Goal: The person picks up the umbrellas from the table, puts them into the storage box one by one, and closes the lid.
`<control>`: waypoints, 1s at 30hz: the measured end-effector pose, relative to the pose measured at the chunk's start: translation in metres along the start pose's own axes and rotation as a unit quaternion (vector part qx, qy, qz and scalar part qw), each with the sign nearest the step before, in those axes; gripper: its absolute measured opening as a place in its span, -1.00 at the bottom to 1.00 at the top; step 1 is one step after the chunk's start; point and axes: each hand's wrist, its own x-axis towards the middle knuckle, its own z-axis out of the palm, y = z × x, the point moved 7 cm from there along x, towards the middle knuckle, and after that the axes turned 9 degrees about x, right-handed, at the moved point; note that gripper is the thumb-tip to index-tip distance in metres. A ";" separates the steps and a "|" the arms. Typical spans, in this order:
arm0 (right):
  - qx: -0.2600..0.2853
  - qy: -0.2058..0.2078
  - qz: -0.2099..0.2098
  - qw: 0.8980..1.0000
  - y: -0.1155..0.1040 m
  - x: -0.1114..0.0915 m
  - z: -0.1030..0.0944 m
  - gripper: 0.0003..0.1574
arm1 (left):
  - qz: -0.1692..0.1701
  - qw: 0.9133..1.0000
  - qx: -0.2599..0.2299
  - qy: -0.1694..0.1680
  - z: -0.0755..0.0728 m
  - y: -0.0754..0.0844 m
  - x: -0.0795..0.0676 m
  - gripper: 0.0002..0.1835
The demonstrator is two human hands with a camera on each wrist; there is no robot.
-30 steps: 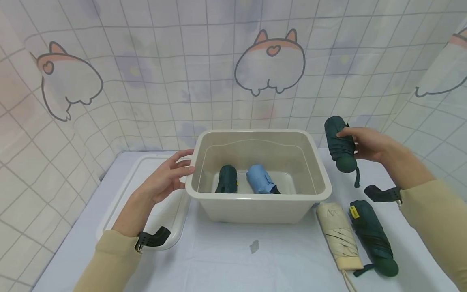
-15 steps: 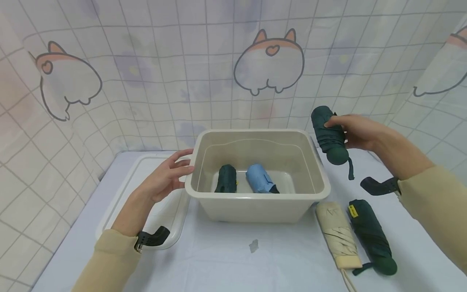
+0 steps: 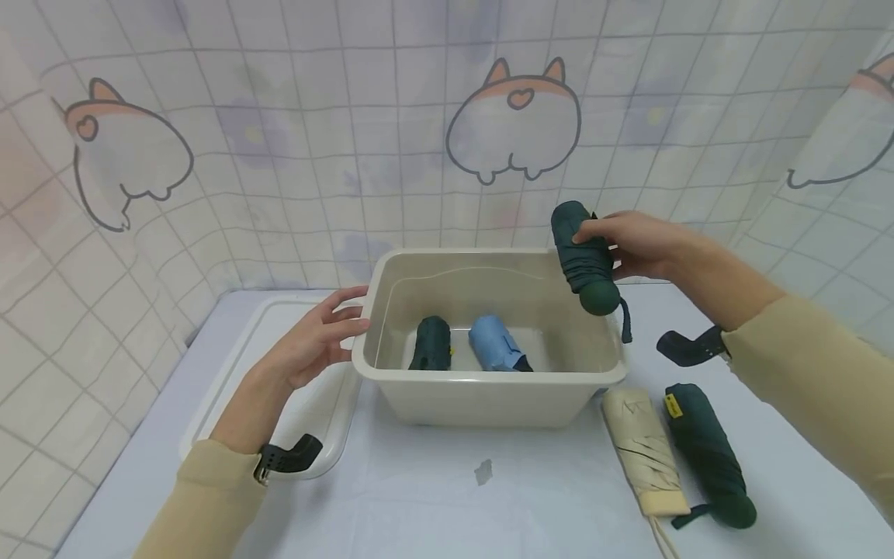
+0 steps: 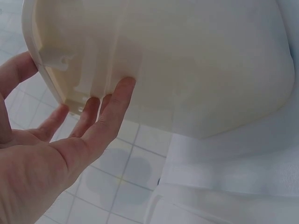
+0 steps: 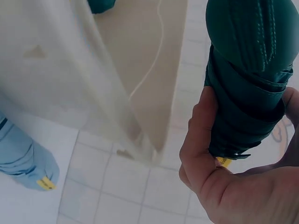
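Observation:
My right hand [image 3: 639, 241] grips a folded dark green umbrella [image 3: 583, 260], its rounded handle end tilted down and a strap dangling. It is held over the right side of a cream plastic bin [image 3: 482, 400]; in the right wrist view the umbrella [image 5: 247, 93] fills the upper right, with fingers and thumb around it. Inside the bin lie another dark green folded umbrella [image 3: 431, 341] and a light blue one [image 3: 497, 343], apart from each other. My left hand [image 3: 314, 338] touches the bin's left end with extended fingers; the left wrist view shows fingertips [image 4: 125, 84] against the outer wall.
A beige folded umbrella [image 3: 644, 450] and a dark green one [image 3: 711, 458] lie side by side at the right front of the white-covered table [image 3: 433, 497]. A white lid [image 3: 307, 423] lies flat left of the bin. A patterned curtain [image 3: 314, 155] hangs behind.
My right hand has carried the dark green umbrella leftward from beside the bin to above its right side, rising slightly at first. The left hand stays at the bin's left end.

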 end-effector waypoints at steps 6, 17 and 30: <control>-0.021 -0.019 0.003 1.000 -0.009 0.007 0.024 -0.13 | 0.002 1.000 -0.003 -0.001 0.001 0.000 -0.001 -0.29; -0.022 -0.039 0.027 0.999 -0.014 0.024 0.065 -0.12 | 0.005 1.000 0.001 -0.001 0.000 0.000 0.000 -0.28; -0.041 -0.059 0.073 0.995 0.004 0.051 0.099 -0.12 | 0.004 1.000 -0.004 0.000 0.000 0.000 0.000 -0.27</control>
